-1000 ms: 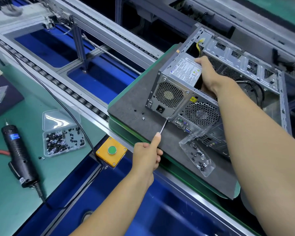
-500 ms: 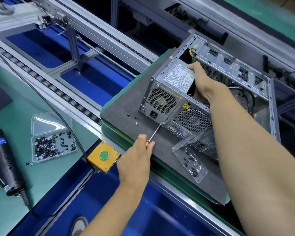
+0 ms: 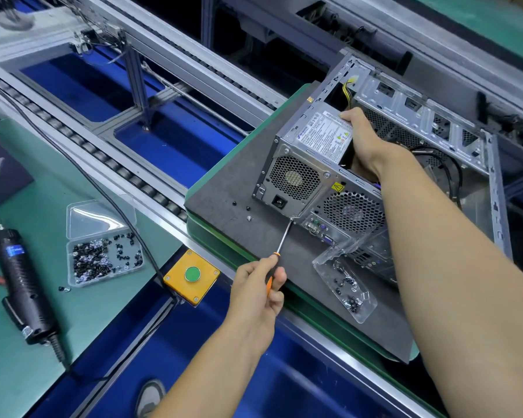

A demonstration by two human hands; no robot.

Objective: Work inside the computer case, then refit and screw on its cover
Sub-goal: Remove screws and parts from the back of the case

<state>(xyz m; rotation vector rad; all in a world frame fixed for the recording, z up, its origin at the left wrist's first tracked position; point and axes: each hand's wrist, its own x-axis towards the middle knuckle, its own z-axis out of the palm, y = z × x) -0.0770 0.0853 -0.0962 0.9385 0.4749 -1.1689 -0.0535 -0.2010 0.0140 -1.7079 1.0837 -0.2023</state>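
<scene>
head view: your left hand [image 3: 258, 285] grips the screwdriver [image 3: 280, 247], tip at the power supply [image 3: 296, 179] lower corner; right hand [image 3: 364, 140] clasps its top edge. tilt the shaft and it'll cam out.

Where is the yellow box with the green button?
In the head view, the yellow button box sits low and left of centre on the conveyor's near rail, just left of the left hand holding the screwdriver.

Left hand [image 3: 258, 286] grips orange-handled screwdriver [image 3: 280, 251], tip at lower rear corner of power supply [image 3: 302, 173] in open computer case [image 3: 405, 164]; right hand [image 3: 364, 140] holds the supply's inner end.
</scene>
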